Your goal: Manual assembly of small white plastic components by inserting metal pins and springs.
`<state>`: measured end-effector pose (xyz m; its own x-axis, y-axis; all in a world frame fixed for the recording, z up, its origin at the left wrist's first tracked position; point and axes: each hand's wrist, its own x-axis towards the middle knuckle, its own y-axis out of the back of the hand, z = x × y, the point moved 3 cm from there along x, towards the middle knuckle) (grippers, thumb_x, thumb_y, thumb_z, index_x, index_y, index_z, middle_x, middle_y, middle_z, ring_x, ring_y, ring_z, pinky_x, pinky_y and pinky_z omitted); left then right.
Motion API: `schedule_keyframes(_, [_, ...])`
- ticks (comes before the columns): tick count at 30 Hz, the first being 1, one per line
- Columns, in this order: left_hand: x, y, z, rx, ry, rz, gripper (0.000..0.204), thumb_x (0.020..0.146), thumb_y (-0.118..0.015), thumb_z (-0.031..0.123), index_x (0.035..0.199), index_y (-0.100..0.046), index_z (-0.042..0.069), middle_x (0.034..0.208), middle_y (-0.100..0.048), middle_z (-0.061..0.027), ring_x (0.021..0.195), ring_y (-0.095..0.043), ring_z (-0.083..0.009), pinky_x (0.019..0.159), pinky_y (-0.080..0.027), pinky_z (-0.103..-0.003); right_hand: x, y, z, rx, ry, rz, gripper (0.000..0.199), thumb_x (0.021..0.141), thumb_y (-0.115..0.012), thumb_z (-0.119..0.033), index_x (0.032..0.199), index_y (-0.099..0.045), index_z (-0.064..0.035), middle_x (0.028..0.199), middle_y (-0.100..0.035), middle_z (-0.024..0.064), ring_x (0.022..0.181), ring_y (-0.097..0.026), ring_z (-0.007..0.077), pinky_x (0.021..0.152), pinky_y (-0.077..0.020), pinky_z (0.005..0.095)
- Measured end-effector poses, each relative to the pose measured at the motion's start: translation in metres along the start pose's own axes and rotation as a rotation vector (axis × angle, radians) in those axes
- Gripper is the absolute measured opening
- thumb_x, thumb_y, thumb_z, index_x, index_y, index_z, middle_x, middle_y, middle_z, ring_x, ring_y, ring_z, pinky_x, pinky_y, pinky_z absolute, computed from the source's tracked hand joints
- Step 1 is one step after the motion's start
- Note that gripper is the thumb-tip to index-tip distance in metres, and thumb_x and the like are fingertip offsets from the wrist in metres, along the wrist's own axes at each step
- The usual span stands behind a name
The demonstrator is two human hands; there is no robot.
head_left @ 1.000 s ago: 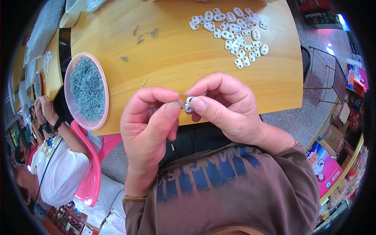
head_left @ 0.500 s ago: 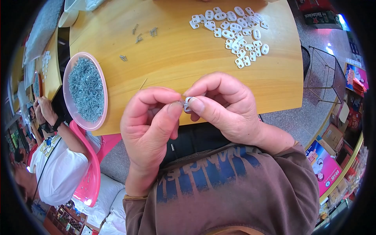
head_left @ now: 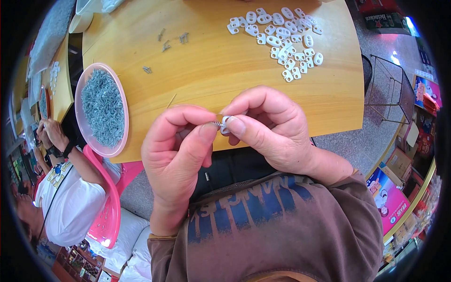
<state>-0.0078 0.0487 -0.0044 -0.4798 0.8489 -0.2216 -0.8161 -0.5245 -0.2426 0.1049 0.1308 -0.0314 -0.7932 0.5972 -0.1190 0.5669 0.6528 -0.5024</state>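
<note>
My left hand (head_left: 177,150) pinches a small metal spring (head_left: 216,123) between thumb and forefinger. Facing it, my right hand (head_left: 272,129) is closed on a small white plastic cord lock (head_left: 225,124), its thumb covering part of the piece. The spring's free end meets the cord lock's left side; how deep it goes in cannot be made out. Both hands are held over the table's near edge. On the table at the far right lie several loose white plastic pieces (head_left: 283,33) with round holes.
A pink oval basin (head_left: 125,127) full of small metal springs (head_left: 103,108) stands at the table's left edge. A few loose springs (head_left: 183,37) and a thin stick (head_left: 171,100) lie on the wooden table (head_left: 202,70). Another person (head_left: 70,202) sits at left by a pink chair (head_left: 110,211).
My left hand has shifted slightly left, showing more of the spring between the fingers and the cord lock. My right hand has hardly moved.
</note>
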Motion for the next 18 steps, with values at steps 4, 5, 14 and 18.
schedule_keyframes(4, [-0.0001,0.0011,0.0019,0.017,0.002,0.021,0.012,0.079,-0.055,-0.002,0.090,-0.053,-0.002,0.080,-0.054,-0.0037,0.053,-0.045,-0.0032,0.045,-0.035,-0.013,-0.0005,-0.0003,-0.0005,0.014,-0.016,0.009,0.011,0.082,-0.053,-0.003,0.093,-0.052,0.0003,0.083,-0.057,0.0056,0.072,-0.054,0.0081,0.064,-0.0463,0.0201])
schedule_keyframes(5, [-0.0001,0.0011,0.0020,0.017,0.002,0.020,0.012,0.079,-0.055,-0.002,0.090,-0.053,-0.002,0.080,-0.054,-0.0037,0.053,-0.045,-0.0032,0.045,-0.035,-0.013,-0.0006,-0.0001,0.0000,0.013,-0.016,0.011,0.011,0.082,-0.053,-0.003,0.093,-0.052,0.0003,0.083,-0.057,0.0056,0.072,-0.054,0.0081,0.064,-0.0463,0.0201])
schedule_keyframes(14, [-0.0008,0.0016,0.0012,0.036,0.017,-0.002,0.011,0.079,-0.055,0.000,0.090,-0.053,-0.002,0.078,-0.053,-0.0027,0.052,-0.045,-0.0029,0.045,-0.034,-0.013,-0.0001,0.0001,0.0009,-0.055,0.022,-0.022,0.011,0.082,-0.053,-0.001,0.093,-0.051,0.0004,0.084,-0.056,0.0058,0.072,-0.054,0.0081,0.064,-0.0459,0.0197])
schedule_keyframes(18, [-0.0017,0.0018,0.0018,0.107,-0.003,0.001,0.011,0.079,-0.055,-0.001,0.090,-0.053,-0.002,0.078,-0.053,-0.0025,0.053,-0.046,-0.0026,0.045,-0.035,-0.013,-0.0012,0.0005,0.0013,-0.141,0.077,-0.012,0.013,0.082,-0.053,0.000,0.094,-0.051,0.0012,0.084,-0.055,0.0065,0.071,-0.053,0.0080,0.062,-0.0446,0.0191])
